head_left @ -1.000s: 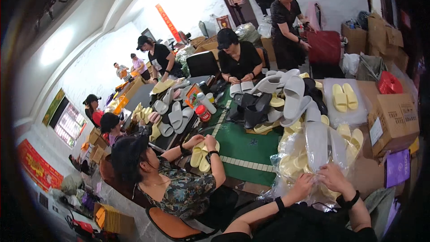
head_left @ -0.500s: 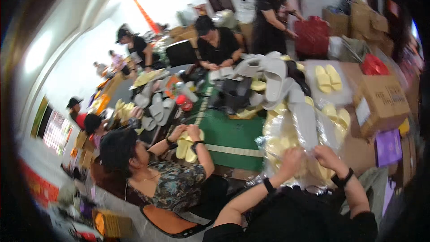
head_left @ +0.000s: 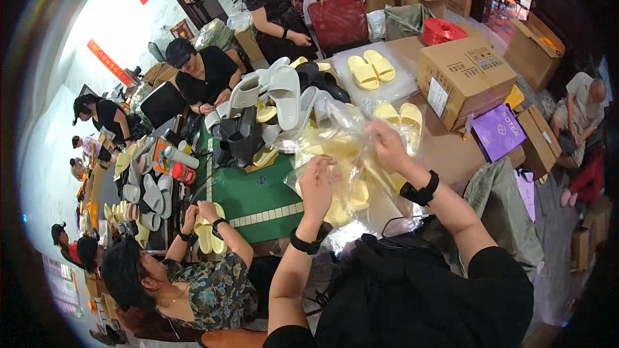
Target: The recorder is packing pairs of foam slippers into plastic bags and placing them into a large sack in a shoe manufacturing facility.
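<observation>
A clear plastic bag is spread between my hands, above pale yellow slippers at the table's near edge. My right hand pinches the bag's upper right part, with the fingers closed on the film. On its left side, my left hand is curled with its fingertips on the film. Glare on the plastic partly hides what lies inside and beneath it. Just beyond my right hand are more yellow slippers in plastic. A heap of grey slippers and black slippers lies farther off.
Left of me, a co-worker handles yellow slippers. A green mat lies between us. At the right are a cardboard box, a purple box and a grey sack. Yellow slippers rest on stacked plastic bags.
The view has swung rightward. My hands, close together over the slippers half a second ago, are now farther apart and raised, with the plastic bag stretched between them.
</observation>
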